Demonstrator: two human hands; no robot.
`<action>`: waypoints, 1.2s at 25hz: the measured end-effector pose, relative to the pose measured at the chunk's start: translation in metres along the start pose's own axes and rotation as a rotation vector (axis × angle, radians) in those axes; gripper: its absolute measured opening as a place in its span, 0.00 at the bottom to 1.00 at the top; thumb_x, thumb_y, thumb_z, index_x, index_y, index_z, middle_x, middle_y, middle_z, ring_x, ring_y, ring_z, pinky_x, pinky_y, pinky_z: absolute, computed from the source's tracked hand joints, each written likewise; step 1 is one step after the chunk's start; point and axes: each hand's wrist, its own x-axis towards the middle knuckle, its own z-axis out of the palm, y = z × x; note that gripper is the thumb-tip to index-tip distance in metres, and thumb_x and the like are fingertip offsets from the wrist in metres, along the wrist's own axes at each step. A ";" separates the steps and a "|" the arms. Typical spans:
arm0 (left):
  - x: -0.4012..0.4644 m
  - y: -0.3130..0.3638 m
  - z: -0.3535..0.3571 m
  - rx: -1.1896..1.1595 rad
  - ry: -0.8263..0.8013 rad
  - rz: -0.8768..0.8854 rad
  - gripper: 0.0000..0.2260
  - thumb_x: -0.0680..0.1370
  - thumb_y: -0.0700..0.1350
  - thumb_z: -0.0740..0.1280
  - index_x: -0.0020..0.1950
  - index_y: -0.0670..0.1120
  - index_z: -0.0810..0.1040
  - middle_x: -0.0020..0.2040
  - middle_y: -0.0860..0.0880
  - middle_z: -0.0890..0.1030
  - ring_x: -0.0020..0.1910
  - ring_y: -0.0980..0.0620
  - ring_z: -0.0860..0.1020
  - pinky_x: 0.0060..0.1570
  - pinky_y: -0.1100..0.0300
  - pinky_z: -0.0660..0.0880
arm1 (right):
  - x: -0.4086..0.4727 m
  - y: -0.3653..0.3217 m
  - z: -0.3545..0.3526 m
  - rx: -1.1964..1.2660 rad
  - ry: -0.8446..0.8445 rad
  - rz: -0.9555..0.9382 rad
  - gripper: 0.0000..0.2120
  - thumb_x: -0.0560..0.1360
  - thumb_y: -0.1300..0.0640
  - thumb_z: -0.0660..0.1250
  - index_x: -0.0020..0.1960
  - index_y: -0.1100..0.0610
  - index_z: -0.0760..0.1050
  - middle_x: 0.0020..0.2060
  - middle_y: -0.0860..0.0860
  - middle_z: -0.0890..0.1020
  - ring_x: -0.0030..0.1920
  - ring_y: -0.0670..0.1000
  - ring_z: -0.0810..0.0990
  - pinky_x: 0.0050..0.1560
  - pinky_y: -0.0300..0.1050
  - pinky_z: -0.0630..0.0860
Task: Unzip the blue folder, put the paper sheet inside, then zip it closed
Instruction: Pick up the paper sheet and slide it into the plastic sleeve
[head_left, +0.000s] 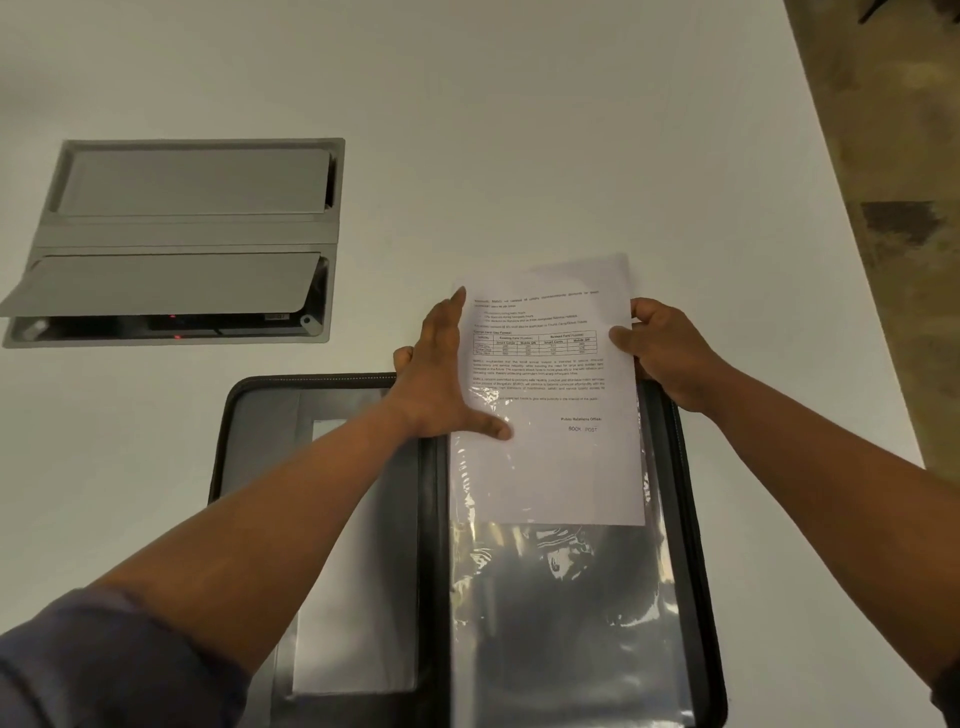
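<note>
The blue folder (332, 519) lies unzipped on the tabletop (519, 130). The paper sheet (545, 389) sits partway into its right clear sleeve (561, 597). The left hand (441, 384), grip spread, steadies it; the right hand (670, 353) pinches its right edge, apparently to feed it nearer.

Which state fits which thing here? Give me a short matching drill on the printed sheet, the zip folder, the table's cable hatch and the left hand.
Things:
1. white printed paper sheet
2. dark zip folder
3. grey metal cable hatch
4. left hand

States:
A. near flap raised
B. lying open flat
C. partly inside a clear sleeve
D. flat on the sheet's left edge

Pairs: 1-C, 2-B, 3-A, 4-D
</note>
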 end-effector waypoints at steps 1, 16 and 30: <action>0.000 0.000 0.000 0.001 -0.004 0.009 0.74 0.46 0.75 0.77 0.78 0.62 0.32 0.82 0.56 0.46 0.81 0.49 0.49 0.72 0.42 0.55 | -0.003 0.002 -0.002 0.004 -0.012 0.004 0.11 0.81 0.63 0.64 0.60 0.52 0.78 0.52 0.52 0.86 0.51 0.52 0.86 0.54 0.54 0.82; -0.002 0.002 0.000 0.023 0.016 0.055 0.71 0.50 0.74 0.78 0.78 0.62 0.33 0.78 0.66 0.44 0.81 0.46 0.51 0.73 0.36 0.57 | 0.036 -0.051 -0.003 -0.240 -0.026 -0.002 0.14 0.74 0.66 0.72 0.59 0.58 0.78 0.54 0.57 0.83 0.53 0.57 0.83 0.53 0.56 0.82; -0.002 0.000 0.004 0.032 0.050 0.066 0.68 0.54 0.75 0.76 0.78 0.59 0.34 0.80 0.61 0.41 0.81 0.47 0.44 0.74 0.37 0.52 | 0.070 -0.098 0.052 -0.965 -0.244 -0.225 0.09 0.77 0.61 0.68 0.55 0.54 0.84 0.42 0.45 0.82 0.42 0.42 0.78 0.40 0.38 0.71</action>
